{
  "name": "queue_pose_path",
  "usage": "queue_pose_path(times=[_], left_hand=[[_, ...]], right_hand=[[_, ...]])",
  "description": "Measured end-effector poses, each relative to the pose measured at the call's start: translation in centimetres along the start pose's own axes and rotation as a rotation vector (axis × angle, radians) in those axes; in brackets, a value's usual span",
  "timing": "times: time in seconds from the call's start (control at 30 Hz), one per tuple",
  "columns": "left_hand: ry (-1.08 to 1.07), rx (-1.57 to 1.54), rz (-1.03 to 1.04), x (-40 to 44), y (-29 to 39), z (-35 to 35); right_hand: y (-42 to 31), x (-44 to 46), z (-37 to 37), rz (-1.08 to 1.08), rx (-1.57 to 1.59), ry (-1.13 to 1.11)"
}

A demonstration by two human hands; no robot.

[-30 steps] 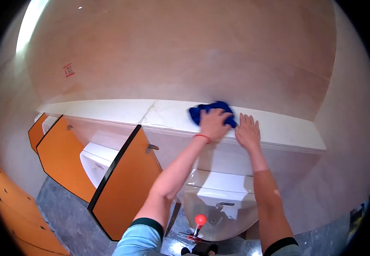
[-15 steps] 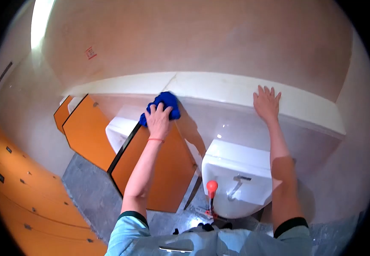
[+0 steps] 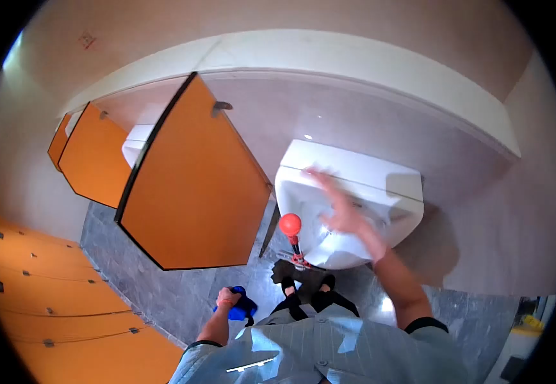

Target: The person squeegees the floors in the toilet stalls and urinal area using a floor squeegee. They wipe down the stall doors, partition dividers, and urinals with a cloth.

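My left hand (image 3: 228, 297) is low at my left side, closed on a blue cloth (image 3: 243, 307) that hangs over the floor. In front of the white urinal (image 3: 348, 163) is my right hand (image 3: 343, 211), smeared by motion, its fingers apart and nothing in them. Left of that hand stands an upright tool with a red ball-shaped top (image 3: 290, 224) and a dark shaft. Its foot is close to my shoes, and its exact kind does not show.
An orange partition (image 3: 195, 185) with black edging stands left of the urinal. Farther left are more partitions (image 3: 95, 157) and orange doors (image 3: 34, 275). A pale ledge (image 3: 329, 51) runs along the wall. Something yellow (image 3: 533, 322) lies at far right.
My left hand has come down from the ledge beside the partition with the blue cloth. My right hand has left the ledge and dropped in front of the urinal. The view has tilted down.
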State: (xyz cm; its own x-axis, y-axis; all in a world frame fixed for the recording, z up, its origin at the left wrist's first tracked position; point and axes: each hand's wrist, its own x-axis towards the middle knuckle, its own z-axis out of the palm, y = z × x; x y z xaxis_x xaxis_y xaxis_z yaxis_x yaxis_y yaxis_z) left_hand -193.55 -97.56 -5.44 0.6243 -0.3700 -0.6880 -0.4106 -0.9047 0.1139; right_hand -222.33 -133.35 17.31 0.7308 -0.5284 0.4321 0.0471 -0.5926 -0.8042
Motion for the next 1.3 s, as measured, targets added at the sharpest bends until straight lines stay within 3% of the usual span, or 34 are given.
queue_pose_path(times=[0.03, 0.07, 0.13, 0.17, 0.23, 0.37, 0.47, 0.5, 0.63, 0.7, 0.97, 1.03, 1.1, 1.23, 1.3], left_hand=[[0.012, -0.072, 0.065, 0.6, -2.0, 2.1], [0.008, -0.177, 0.164, 2.3, -4.1, 4.3], [0.086, -0.27, 0.333, 1.8, -0.3, 2.9], [0.133, -0.338, 0.456, 2.9, 0.7, 3.0], [0.28, -0.604, 0.755, 1.7, 7.2, -0.4], [0.447, -0.783, 1.236, -8.9, 24.3, -11.5], [0.526, -0.543, 1.566, -13.0, 32.7, -13.9], [0.587, -0.446, 1.652, -13.6, 35.1, -13.8], [0.744, -0.015, 1.518, -9.8, 42.0, -9.1], [0.635, -0.046, 1.465, -9.9, 43.8, -7.9], [0.505, 0.086, 1.706, -15.6, 49.2, -1.6], [0.43, 0.106, 1.785, -17.2, 50.2, -0.2], [0.454, 0.121, 1.776, -17.7, 51.2, 0.1], [0.402, 0.08, 1.798, -16.9, 51.3, -0.3], [0.427, 0.105, 1.747, -17.5, 50.8, -0.6]], right_hand=[[0.1, -2.1, 3.7, 0.061, 0.342, -0.09], [-0.5, -3.6, 6.7, 0.123, 0.301, -0.2], [-0.2, -5.0, 11.1, 0.348, 0.482, -0.258], [-0.7, -5.9, 12.8, 0.412, 0.561, -0.175], [-0.1, -8.2, 14.7, 0.347, 0.218, -0.243], [0.4, -13.0, 14.6, 0.387, 0.224, 0.192], [-4.7, -13.5, 11.3, 0.577, 0.244, 0.223], [-5.4, -13.8, 11.0, 0.457, 0.178, 0.348], [-8.8, -16.8, 6.2, 0.611, 0.258, 0.676], [-8.6, -19.5, 4.3, 0.621, 0.303, 0.972], [-8.0, -23.6, -5.1, 0.521, 0.262, 1.453], [-5.9, -23.8, -8.4, 0.48, 0.241, 1.456], [-3.8, -23.8, -11.5, 0.645, 0.048, 1.429], [6.0, -26.1, -17.7, 0.616, -0.069, 1.403], [8.1, -28.5, -19.7, 0.72, -0.121, 1.347]])
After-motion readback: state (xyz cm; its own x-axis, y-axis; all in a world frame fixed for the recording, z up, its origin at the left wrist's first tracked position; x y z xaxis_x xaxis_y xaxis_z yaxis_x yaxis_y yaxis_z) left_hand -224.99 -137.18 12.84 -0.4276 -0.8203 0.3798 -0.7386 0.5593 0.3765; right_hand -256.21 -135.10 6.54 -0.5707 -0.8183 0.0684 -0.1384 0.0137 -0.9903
